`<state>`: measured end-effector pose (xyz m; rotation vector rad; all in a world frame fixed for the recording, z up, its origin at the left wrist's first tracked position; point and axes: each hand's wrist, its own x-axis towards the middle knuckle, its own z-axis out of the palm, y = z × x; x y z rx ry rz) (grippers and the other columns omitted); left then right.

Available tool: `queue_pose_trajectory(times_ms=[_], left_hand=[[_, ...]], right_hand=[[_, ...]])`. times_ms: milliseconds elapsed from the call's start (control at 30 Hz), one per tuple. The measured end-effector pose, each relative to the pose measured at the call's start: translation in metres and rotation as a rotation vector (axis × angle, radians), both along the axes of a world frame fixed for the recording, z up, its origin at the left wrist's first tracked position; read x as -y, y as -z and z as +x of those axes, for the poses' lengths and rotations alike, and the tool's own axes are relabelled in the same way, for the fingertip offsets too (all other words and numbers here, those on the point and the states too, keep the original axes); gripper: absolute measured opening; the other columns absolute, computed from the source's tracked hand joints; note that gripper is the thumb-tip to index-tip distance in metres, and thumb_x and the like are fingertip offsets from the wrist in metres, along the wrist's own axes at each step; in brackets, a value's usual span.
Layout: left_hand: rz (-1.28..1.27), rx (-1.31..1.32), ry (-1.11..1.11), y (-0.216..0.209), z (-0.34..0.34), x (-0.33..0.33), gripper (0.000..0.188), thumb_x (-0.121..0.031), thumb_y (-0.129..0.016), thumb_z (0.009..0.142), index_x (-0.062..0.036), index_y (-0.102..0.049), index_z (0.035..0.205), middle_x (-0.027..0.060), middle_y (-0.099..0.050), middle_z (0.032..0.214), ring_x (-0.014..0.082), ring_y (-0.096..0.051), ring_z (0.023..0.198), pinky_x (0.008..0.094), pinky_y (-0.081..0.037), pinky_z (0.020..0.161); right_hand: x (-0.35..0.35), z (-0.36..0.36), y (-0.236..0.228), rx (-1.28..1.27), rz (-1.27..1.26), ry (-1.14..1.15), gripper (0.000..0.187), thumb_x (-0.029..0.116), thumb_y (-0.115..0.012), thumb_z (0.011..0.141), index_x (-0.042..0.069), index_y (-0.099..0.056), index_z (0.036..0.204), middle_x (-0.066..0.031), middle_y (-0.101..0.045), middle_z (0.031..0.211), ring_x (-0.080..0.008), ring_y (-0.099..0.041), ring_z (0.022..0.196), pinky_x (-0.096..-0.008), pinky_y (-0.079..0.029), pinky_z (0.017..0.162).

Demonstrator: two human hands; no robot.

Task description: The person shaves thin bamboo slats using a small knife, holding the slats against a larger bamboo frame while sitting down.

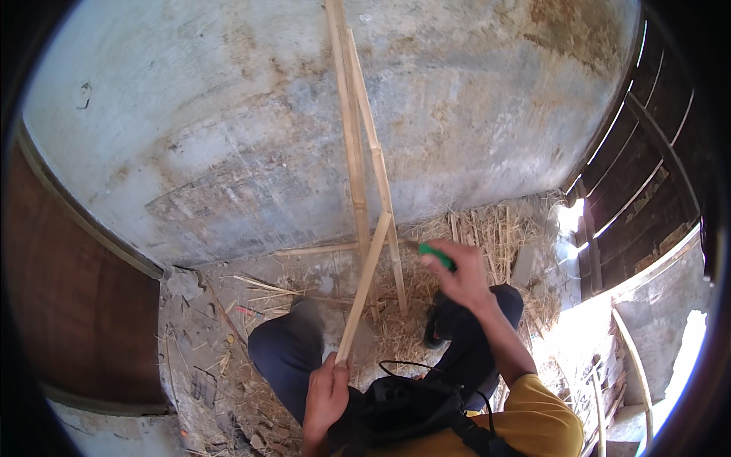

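Two long pale strips (378, 164) stand upright before a stained wall (251, 152), in the head view; straw-like shavings (487, 240) are scattered on the rough floor (179, 316). The left hand (329, 392) grips the near end of a shorter wooden strip (364, 293), in front of the person; its long axis points forward and slightly right. The right hand (463, 274), beside it, closes around a green handle (439, 257).

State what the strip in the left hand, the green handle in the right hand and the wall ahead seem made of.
Strip: probably bamboo, possibly wood; looks bare and dull, pale tan and straight-edged.
Green handle: likely plastic, judging by its bright, even colour; blur hides its finish.
Wall: perhaps plaster or cement, matte and worn, with patchy brown stains.
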<state>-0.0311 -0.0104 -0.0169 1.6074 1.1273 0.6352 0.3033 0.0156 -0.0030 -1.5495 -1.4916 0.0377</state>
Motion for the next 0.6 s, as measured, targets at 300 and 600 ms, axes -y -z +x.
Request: queue_pose_trajectory(times_ms=[300, 600], left_hand=[[0.153, -0.05, 0.043, -0.001, 0.011, 0.001, 0.015, -0.009, -0.055, 0.108, 0.0031, -0.064, 0.108, 0.0214, -0.058, 0.064, 0.0391, -0.064, 0.056, 0.0465, -0.046, 0.054], [0.19, -0.107, 0.018, -0.008, 0.011, 0.011, 0.016, -0.009, -0.055, 0.107, 0.0036, -0.061, 0.101, 0.0238, -0.06, 0.067, 0.0449, -0.066, 0.062, 0.0484, -0.048, 0.058]], right_hand=[[0.011, -0.038, 0.003, 0.18, -0.065, -0.179, 0.028, 0.028, -0.089, 0.091, 0.01, -0.082, 0.111, -0.0066, -0.08, 0.093, -0.0263, -0.077, 0.072, -0.0357, -0.06, 0.062], [0.004, -0.027, 0.01, 0.263, 0.025, -0.083, 0.029, 0.036, -0.087, 0.093, 0.013, -0.083, 0.11, -0.0041, -0.078, 0.085, -0.0252, -0.074, 0.064, -0.037, -0.057, 0.055]])
